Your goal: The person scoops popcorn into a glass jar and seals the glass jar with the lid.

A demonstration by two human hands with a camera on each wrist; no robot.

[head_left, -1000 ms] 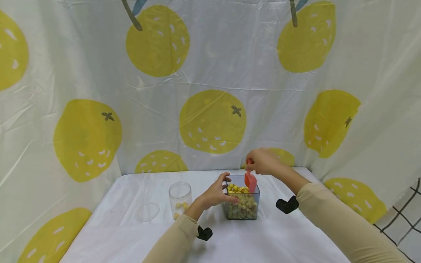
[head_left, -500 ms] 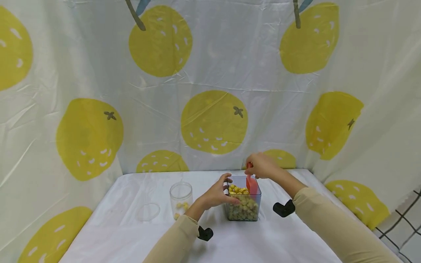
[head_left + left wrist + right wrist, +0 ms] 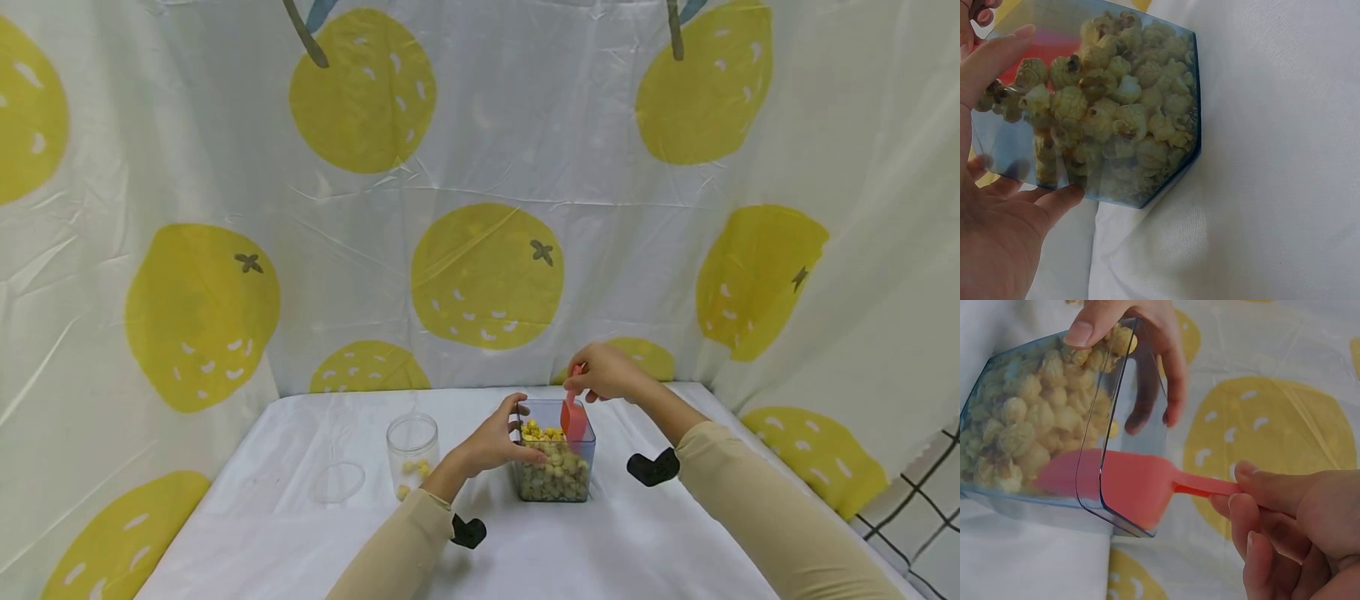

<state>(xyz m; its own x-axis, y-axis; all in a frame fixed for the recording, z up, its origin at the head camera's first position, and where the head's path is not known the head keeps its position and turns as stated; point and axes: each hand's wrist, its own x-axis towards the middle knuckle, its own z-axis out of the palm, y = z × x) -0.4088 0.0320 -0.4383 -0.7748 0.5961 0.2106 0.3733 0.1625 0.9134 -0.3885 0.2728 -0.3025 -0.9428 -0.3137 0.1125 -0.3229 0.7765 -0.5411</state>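
A clear bluish square container, well filled with popcorn, stands on the white-covered table. My left hand grips its left side, thumb across the near face and fingers round the back, as the left wrist view shows. By its handle, my right hand pinches a pink scoop between thumb and fingers. The scoop's blade reaches down inside the container's right side, its tip among the popcorn; its upper part shows above the rim.
Left of the container stands a clear round jar with a few popcorn pieces at its bottom, partly behind my left forearm. Further left a clear round lid lies on the table. A lemon-print curtain hangs behind.
The scoop dipped deeper into the popcorn half a second ago and now sits slightly higher and tilted, with the right hand moving along. The left hand and container keep their place.
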